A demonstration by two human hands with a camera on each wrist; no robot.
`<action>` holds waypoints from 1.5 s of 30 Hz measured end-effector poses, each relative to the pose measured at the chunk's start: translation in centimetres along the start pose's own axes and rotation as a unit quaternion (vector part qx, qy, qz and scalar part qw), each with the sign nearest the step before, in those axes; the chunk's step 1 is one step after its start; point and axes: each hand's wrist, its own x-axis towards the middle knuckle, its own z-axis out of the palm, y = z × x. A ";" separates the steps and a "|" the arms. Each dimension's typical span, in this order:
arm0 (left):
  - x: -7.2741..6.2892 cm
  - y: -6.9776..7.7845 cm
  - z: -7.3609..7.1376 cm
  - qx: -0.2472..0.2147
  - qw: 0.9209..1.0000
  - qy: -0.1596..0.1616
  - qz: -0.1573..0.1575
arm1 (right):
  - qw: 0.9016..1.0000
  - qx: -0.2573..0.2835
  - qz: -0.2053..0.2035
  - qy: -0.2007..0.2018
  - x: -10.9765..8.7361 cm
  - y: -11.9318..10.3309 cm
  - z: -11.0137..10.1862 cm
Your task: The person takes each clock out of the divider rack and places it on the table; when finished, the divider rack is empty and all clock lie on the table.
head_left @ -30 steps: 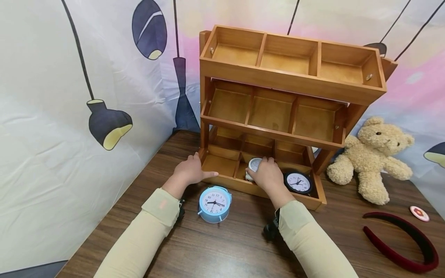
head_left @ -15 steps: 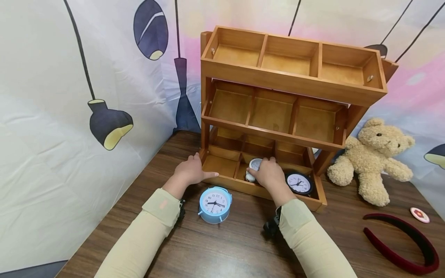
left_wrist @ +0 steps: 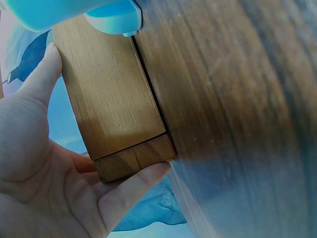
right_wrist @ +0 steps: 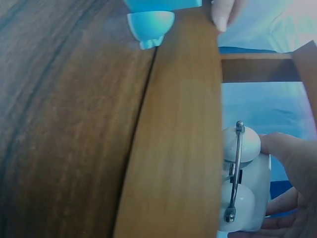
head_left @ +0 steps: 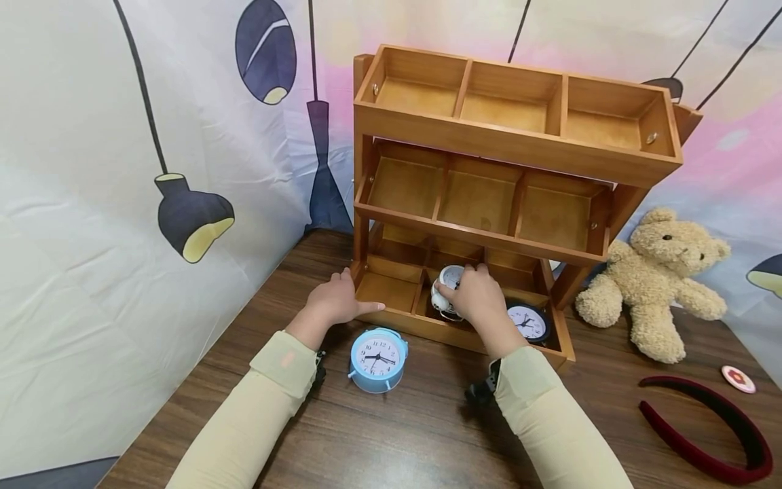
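the table (head_left: 391,441) runs out of the head view at the bottom, and its near edge can't be seen. the wooden shelf (head_left: 489,142) has its back covered by its own trays. the teddy bear (head_left: 660,278) sits at the shelf's right, and the dark red headband (head_left: 684,443) lies out in front of that end. the left hand (head_left: 332,299) spreads over the shelf's front left corner, thumb well apart from the straight fingers, touching the wood; part of its fingers goes out of sight behind the corner in the left wrist view. the right hand (head_left: 478,295) pinches the white clock (head_left: 451,277) between thumb and fingers, at the middle compartment of the shelf's bottom tray. its fingers cover part of the dial, and in the right wrist view the shelf's front board cuts off the near side; whether the clock touches the tray floor, i can't tell. the black clock (head_left: 529,322), in the shelf's bottom right compartment, is partly behind the right hand. the blue clock (head_left: 377,360) stands before the shelf's left part, cut off in both wrist views.

compared with half a second ago, the white clock is higher over the shelf's tray and more of its bells shows. the left hand and blue clock stay put.
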 end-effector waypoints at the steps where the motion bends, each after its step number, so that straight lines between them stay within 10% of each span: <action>1: 0.0 0.0 0.0 0.000 1.000 0.000 0.000 | 1.000 -0.001 -0.001 0.002 -0.1 0.0 -0.2; 22: 0.1 -0.2 0.0 -0.002 1.000 0.000 0.002 | 0.999 0.009 -0.047 0.015 -5.4 -0.3 -3.1; 45: 0.1 -0.1 0.0 0.002 1.000 0.001 0.005 | 0.995 -0.015 -0.097 -0.013 -11.5 -0.2 -1.8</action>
